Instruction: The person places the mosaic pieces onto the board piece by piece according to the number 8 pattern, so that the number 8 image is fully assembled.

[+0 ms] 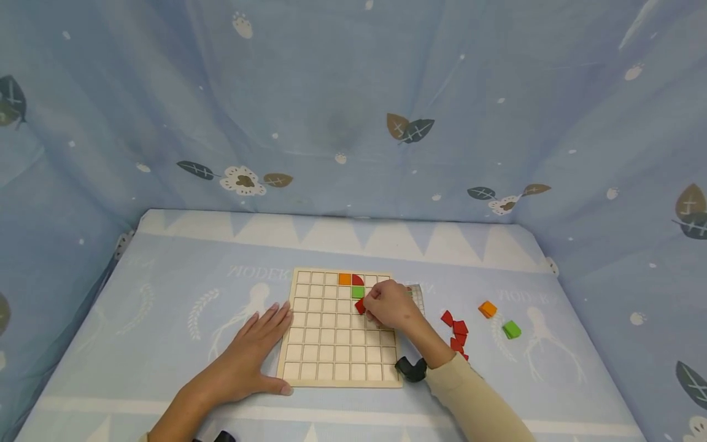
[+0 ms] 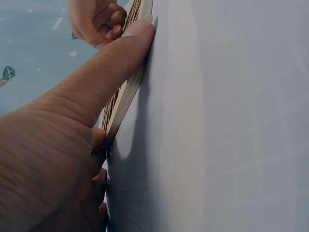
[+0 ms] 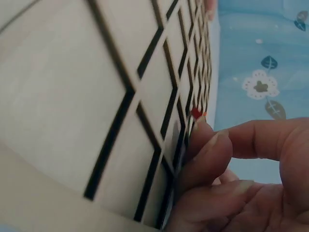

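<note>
A square wooden grid board (image 1: 326,336) lies on the table. Near its far edge sit an orange square tile (image 1: 345,279), a red rounded tile (image 1: 358,280) and, one row closer, a green square tile (image 1: 358,292). My right hand (image 1: 392,305) pinches a red tile (image 1: 360,306) just below the green one. Its fingertips hide part of that tile, and only a bit of red (image 3: 196,112) shows in the right wrist view. My left hand (image 1: 248,353) lies along the board's left side, fingers straight at the edge, thumb (image 2: 130,46) against the near corner.
Several loose red tiles (image 1: 459,328) lie right of my right forearm. Farther right are an orange tile pile (image 1: 488,309) and a green tile pile (image 1: 512,329). A gridded card (image 1: 418,297) is partly hidden behind my right hand. Blue cloth walls (image 1: 342,135) surround the table.
</note>
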A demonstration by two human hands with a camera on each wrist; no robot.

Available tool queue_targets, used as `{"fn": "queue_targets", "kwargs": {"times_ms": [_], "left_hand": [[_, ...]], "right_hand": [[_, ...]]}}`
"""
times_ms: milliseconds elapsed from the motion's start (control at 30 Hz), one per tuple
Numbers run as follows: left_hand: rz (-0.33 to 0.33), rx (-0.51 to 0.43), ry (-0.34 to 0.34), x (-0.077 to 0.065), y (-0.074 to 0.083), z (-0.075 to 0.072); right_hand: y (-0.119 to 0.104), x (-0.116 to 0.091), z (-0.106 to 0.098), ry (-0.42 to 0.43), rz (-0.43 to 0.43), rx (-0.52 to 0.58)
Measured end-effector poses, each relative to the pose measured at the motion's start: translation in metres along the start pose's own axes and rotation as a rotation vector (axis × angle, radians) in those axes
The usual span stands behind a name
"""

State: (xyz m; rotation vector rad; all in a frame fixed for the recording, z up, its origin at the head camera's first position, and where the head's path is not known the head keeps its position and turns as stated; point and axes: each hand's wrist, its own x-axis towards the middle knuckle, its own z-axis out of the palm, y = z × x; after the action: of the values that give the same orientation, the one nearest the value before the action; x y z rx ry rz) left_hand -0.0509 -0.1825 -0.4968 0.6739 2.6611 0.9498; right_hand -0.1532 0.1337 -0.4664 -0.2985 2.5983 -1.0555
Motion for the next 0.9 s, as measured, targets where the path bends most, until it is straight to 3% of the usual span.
{"fn": "queue_targets", "kwargs": {"times_ms": [267,500,700,900], "left_hand": [[-0.006,0.002,-0.005,0.0,0.001,-0.001],[-0.016,0.005,-0.009,0.001,0.002,-0.001],[-0.015,0.006,0.007,0.0,0.001,-0.001],[-0.003,0.012,0.011,0.001,0.0,0.001]], "right_hand": [[-0.001,0.0,0.001,0.002,-0.046,-0.156],[-0.006,-0.009,0.002,-0.028,-0.042,-0.212],[-0.01,-0.008,0.007,0.017,-0.071,-0.278],[-0.007,-0.006,0.01,0.035,-0.07,-0.275]]}}
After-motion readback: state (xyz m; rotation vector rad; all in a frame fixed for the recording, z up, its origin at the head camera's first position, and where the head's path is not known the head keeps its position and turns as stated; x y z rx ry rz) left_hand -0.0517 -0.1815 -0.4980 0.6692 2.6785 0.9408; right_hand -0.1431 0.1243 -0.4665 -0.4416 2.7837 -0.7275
